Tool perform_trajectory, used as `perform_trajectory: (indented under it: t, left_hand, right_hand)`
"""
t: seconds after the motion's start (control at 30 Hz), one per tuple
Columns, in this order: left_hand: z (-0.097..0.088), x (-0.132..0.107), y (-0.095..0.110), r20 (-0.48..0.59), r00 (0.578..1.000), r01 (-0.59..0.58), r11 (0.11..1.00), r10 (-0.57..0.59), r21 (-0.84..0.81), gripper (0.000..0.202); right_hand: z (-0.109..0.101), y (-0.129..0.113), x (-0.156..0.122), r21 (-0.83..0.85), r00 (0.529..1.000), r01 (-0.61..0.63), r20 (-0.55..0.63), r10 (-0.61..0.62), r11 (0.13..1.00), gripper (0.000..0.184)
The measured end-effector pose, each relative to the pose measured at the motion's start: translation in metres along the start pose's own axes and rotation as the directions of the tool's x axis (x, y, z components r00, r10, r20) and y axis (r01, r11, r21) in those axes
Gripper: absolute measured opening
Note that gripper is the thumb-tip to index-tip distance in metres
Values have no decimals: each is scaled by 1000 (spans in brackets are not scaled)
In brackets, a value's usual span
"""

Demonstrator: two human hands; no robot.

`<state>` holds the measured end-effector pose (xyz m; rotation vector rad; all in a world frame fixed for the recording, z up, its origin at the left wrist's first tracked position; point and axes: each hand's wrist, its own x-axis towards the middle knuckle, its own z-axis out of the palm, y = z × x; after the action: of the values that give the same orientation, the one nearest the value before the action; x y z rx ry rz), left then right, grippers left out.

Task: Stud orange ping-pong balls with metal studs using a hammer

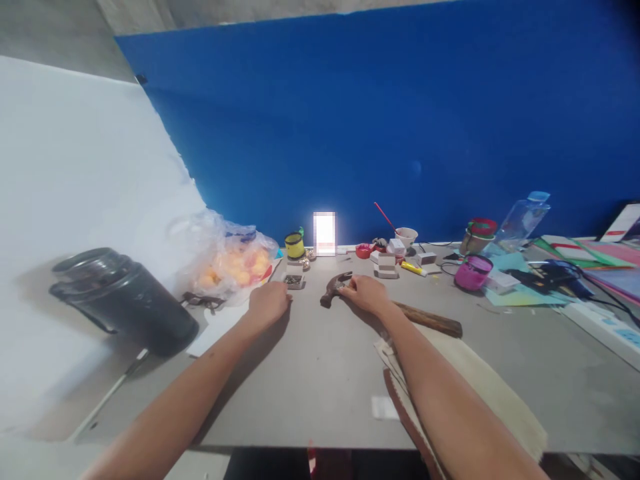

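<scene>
My right hand (367,294) rests on a claw hammer (430,319) lying on the grey table (310,367), fingers wrapped over it just behind the metal head; the wooden handle runs out to the right. My left hand (269,303) lies closed on the table, its fingertips next to a small open box of nails (293,281). What the left fingers pinch, if anything, is hidden.
A black bucket (125,300) lies on its side at left. A plastic bag of orange things (230,263), a yellow cup (295,245), small white boxes (386,263), a pink tub (473,273), a bottle (523,220) and papers line the back. Boards (480,380) lie under my right forearm.
</scene>
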<state>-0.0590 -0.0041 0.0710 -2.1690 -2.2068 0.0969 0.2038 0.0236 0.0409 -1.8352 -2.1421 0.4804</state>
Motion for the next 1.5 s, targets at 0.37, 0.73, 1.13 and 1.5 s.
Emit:
perform_trajectory:
  t: [0.37,0.73,1.13,1.5]
  left_hand:
    - [15,23,-5,-144,987,-85,994,75,-63,23]
    - [9,34,35,-171,967,-190,982,189,6,29]
    - [9,64,3,-176,981,-91,996,85,-24,32]
    - [0,28,1,-157,985,-80,997,76,-20,41]
  right_hand:
    - [-2,-2,-1,-6,1000,2,6,-2,1000,39]
    - [1,0,3,-25,1000,11,-7,-11,1000,39]
    - [-3,-3,1,-15,1000,4,2,-4,1000,41]
    - [-3,-2,1,-5,1000,9,-11,-9,1000,43]
